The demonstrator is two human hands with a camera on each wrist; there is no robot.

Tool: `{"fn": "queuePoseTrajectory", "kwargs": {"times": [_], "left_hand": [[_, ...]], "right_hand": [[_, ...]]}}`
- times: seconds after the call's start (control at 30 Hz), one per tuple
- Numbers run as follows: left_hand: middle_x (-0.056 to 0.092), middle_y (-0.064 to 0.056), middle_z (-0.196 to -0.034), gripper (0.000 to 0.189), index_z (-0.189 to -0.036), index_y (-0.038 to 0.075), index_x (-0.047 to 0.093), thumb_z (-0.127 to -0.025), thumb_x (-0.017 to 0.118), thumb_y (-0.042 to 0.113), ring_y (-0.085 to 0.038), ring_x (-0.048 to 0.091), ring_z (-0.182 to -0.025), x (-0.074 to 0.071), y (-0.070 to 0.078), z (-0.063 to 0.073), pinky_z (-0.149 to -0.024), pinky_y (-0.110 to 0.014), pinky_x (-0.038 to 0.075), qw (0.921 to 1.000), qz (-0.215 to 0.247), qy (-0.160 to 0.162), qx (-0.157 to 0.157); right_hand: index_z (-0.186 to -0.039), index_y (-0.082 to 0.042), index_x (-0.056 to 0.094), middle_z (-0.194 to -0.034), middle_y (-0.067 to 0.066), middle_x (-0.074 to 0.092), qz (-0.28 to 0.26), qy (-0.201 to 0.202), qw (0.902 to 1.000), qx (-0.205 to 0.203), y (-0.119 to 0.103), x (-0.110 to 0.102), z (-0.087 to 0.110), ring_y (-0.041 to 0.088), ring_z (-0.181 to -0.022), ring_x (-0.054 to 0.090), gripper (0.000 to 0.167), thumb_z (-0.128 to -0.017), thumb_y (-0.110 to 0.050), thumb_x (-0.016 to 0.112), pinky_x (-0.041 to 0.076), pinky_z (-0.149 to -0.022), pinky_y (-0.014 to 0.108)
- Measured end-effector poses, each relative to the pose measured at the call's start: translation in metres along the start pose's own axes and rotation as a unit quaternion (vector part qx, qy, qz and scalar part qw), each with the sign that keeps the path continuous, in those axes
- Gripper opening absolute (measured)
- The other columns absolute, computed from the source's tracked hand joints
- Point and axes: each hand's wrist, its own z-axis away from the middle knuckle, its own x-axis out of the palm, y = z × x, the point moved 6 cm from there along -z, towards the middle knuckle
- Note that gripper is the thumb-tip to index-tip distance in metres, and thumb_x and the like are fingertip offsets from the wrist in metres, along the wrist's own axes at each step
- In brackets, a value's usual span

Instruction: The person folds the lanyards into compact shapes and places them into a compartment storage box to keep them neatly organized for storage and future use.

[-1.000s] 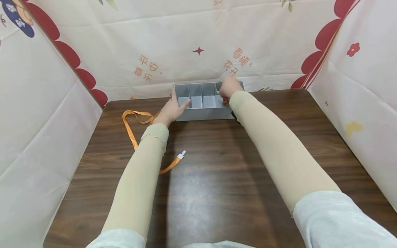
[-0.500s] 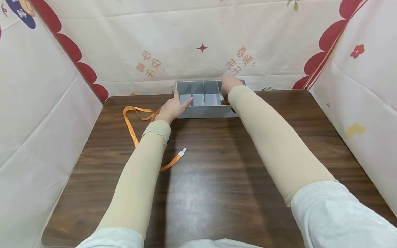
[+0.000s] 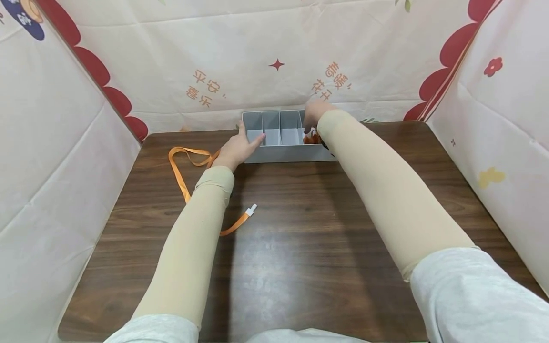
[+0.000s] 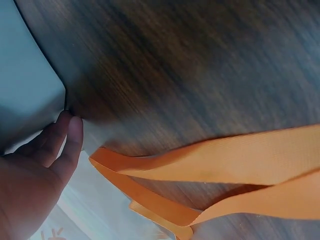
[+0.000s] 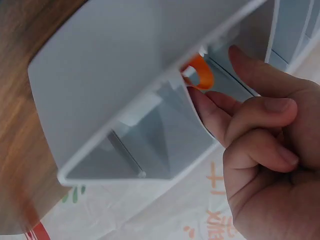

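The fingers of the right hand [image 3: 316,113] reach down into the gray divided box [image 3: 287,154]. The thumb stands well apart from the first finger, two other fingers are bent in, and I see nothing pinched between them. Right by the first fingertip is an orange strap [image 5: 206,74], in the slot next to the right-end one. I can't tell if they touch.

The strap makes a springy-looking loop, so it could pop up over the front edge — or hook on the finger and come out when the hand lifts. The thin divider [image 5: 200,117] is close by too, so a bump could shake the box.

The left hand [image 3: 236,148] has its thumb and first finger spread wide at the box's front left corner, other fingers against its left end. If that hold is too light, a push from the right could slide the box along the table's back edge.

Farther out, an orange lanyard [image 4: 250,159] lies loose near the table [image 3: 326,286]'s back left corner. The left sleeve [image 3: 188,252] crosses over it — an arm swing could drag it, white clip [image 3: 250,210] and all.
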Motion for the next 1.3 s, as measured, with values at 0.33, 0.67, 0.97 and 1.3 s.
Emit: {"fn": "queuePoseTrajectory", "kwargs": {"times": [0.33,0.67,0.97,1.3], "left_hand": [[0.056,-0.027,-0.155,0.116,-0.17,0.01,-0.014,-0.096,0.03,0.088,-0.039,0.066,-0.132,0.001,-0.002,-0.003,-0.101,-0.055,0.057,0.9999,-0.009,0.001,-0.004],[0.06,-0.021,-0.153,0.112,-0.17,0.015,-0.016,-0.096,0.021,0.09,-0.035,0.068,-0.128,-0.011,0.005,0.004,-0.091,-0.054,0.057,0.9984,-0.047,-0.03,-0.01],[0.024,-0.018,-0.177,0.088,-0.172,0.013,0.014,-0.107,0.039,0.068,-0.042,0.027,-0.163,-0.058,0.014,0.059,-0.13,-0.062,0.029,0.999,-0.023,-0.037,0.01],[0.049,-0.015,-0.164,0.071,-0.167,0.017,0.034,-0.109,0.044,0.058,-0.037,0.049,-0.151,-0.099,0.026,0.151,-0.12,-0.06,0.042,0.9982,0.02,-0.05,0.027]], "right_hand": [[-0.092,-0.003,0.074,-0.059,0.001,0.062,0.014,-0.007,0.9995,-0.027,-0.011,-0.03,0.027,0.013,-0.049,0.053,0.01,-0.086,-0.003,0.066,0.046,-0.05,0.028],[-0.086,-0.007,0.075,-0.076,0.007,0.069,-0.017,-0.01,0.9973,-0.071,-0.047,-0.043,0.076,0.024,-0.069,0.059,0.015,-0.096,-0.013,0.066,0.05,-0.065,0.034],[-0.121,-0.012,0.079,-0.122,0.01,0.076,-0.066,-0.032,0.989,-0.129,-0.092,0.006,0.116,0.023,-0.093,0.07,0.025,-0.098,-0.021,0.074,0.057,-0.087,0.038],[-0.125,-0.014,0.078,-0.129,0.002,0.077,-0.056,-0.071,0.9684,-0.232,-0.159,0.101,0.184,0.016,-0.115,0.071,0.031,-0.094,-0.014,0.076,0.058,-0.099,0.038]]}}
